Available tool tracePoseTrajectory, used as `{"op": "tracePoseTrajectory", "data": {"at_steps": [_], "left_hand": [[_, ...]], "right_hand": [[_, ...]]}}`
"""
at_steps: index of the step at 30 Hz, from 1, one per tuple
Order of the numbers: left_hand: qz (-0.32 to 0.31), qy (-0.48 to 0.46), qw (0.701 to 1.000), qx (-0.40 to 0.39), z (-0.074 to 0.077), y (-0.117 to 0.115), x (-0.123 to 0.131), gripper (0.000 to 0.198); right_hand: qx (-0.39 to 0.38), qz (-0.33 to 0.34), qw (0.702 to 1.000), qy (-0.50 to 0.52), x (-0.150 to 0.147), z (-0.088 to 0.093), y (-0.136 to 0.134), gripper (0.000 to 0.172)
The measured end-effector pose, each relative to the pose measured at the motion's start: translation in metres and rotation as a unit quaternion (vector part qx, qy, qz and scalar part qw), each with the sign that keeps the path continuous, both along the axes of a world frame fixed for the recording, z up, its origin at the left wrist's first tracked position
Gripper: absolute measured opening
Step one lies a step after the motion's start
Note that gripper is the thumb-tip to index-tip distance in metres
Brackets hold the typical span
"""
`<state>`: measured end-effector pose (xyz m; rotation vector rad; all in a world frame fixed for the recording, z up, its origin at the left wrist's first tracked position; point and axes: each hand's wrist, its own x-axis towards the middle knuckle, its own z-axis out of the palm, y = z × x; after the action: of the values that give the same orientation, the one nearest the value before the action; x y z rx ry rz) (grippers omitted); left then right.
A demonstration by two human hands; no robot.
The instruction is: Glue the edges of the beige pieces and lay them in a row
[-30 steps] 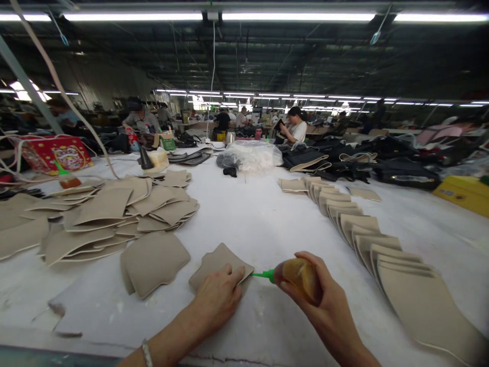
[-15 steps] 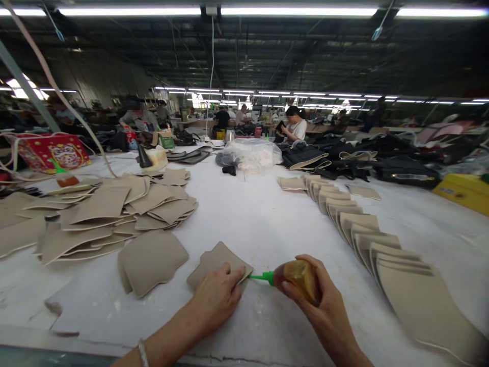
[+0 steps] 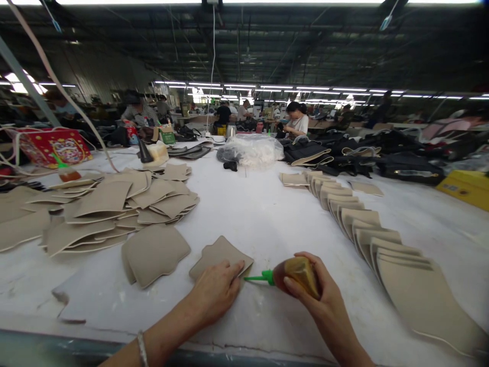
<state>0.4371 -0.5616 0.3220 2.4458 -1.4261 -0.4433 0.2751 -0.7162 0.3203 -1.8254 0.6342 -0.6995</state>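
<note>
My right hand [image 3: 324,290] is wrapped round a squeeze glue bottle [image 3: 300,275] of amber liquid, tipped on its side. Its green nozzle points left, with the tip at the near right edge of a beige panel [image 3: 223,250]. My left hand [image 3: 217,288] holds that panel against the table, index finger stretched along its right corner; the thumb is mostly hidden. Left of it lie two overlapping beige panels [image 3: 156,255]. Farther left is a loose heap of similar panels [image 3: 103,199]. On the right, a fanned row of beige panels [image 3: 362,224] curves toward me.
A white sheet [image 3: 252,214] covers the table. Another amber bottle [image 3: 69,175] stands at left, near a red patterned box [image 3: 57,148]. Clear plastic wrap [image 3: 252,150] lies at the back. Black bags [image 3: 344,150] and a yellow box [image 3: 466,187] sit at right. People work beyond.
The nozzle tip has slid a little left and toward me along the panel's edge. My left fingers stay on the panel. The whole view has tilted slightly downward.
</note>
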Motion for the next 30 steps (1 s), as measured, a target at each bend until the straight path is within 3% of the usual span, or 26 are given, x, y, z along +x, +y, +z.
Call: {"op": "tracePoseTrajectory", "data": {"at_steps": [2,6,10,14,18,22,27,30], "left_hand": [[-0.001,0.006,1.000,-0.005,-0.001,0.001,0.001,0.045],[-0.003,0.019,1.000,-0.014,-0.003,0.003,0.002,0.045],[-0.004,0.024,0.999,-0.027,-0.006,0.004,0.002,0.045],[-0.006,0.033,0.999,-0.027,-0.006,0.006,0.002,0.045],[0.001,0.038,0.999,-0.020,-0.006,0.006,0.002,0.043],[0.000,0.039,0.999,-0.018,-0.006,0.007,0.002,0.043],[0.005,0.037,0.999,-0.008,-0.006,0.005,0.001,0.044],[0.006,0.037,0.999,0.000,-0.007,0.005,0.001,0.044]], "right_hand": [[0.004,-0.003,1.000,0.001,-0.001,0.000,0.004,0.046],[0.017,0.054,0.998,0.014,-0.004,-0.004,0.008,0.046],[-0.005,0.018,1.000,0.013,-0.006,-0.008,0.010,0.045],[-0.003,0.072,0.997,0.033,-0.009,-0.013,0.013,0.048],[-0.003,0.040,0.999,0.028,-0.013,-0.016,0.014,0.048],[0.009,0.085,0.996,0.030,-0.014,-0.015,0.013,0.047],[-0.013,0.053,0.998,0.023,-0.015,-0.015,0.011,0.047],[-0.002,0.081,0.997,0.007,-0.015,-0.017,0.011,0.049]]}}
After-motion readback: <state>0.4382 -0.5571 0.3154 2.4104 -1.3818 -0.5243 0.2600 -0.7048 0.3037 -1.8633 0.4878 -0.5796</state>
